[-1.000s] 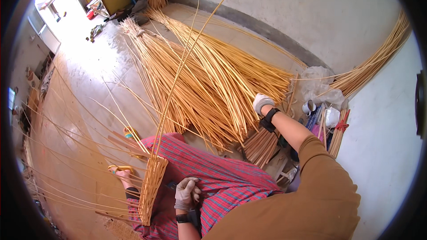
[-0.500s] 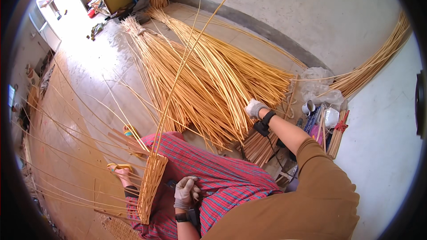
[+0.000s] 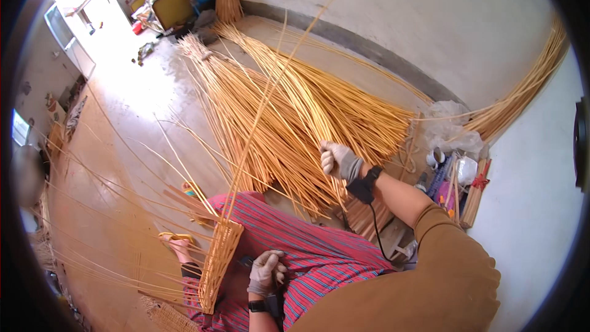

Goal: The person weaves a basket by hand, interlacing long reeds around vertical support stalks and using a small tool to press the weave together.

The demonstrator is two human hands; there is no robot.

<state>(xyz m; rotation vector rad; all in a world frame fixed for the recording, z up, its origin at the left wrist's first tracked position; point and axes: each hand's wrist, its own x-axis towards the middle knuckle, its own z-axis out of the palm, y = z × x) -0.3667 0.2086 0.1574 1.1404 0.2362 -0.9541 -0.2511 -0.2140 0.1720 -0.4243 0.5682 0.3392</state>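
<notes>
A narrow woven wicker piece [image 3: 219,264] lies slantwise across my lap. Thin stakes spread from it to the left, and long rods [image 3: 255,117] rise from its far end. My left hand [image 3: 267,273], in a whitish glove, rests on the red checked cloth [image 3: 289,233] just right of the weaving. Its fingers are curled together, and whatever they may hold is hidden. Gloved too, my right hand [image 3: 338,160] is closed over the lower ends of a large fanned bundle of peeled willow rods [image 3: 264,117]. I cannot make out whether a rod is inside its fist.
Another rod bundle [image 3: 531,92] leans at the right wall. Below it are a clear plastic bag [image 3: 452,126], a mug [image 3: 435,157] and sticks tied with red [image 3: 476,190]. A yellow sandal [image 3: 176,236] is on the floor at left. Cluttered furniture [image 3: 172,3] stands near the bright doorway.
My right hand has moved left and slightly nearer across the willow rods, turning so its curled fingers show. My left hand stays curled on my lap. The whole view has shifted slightly.
</notes>
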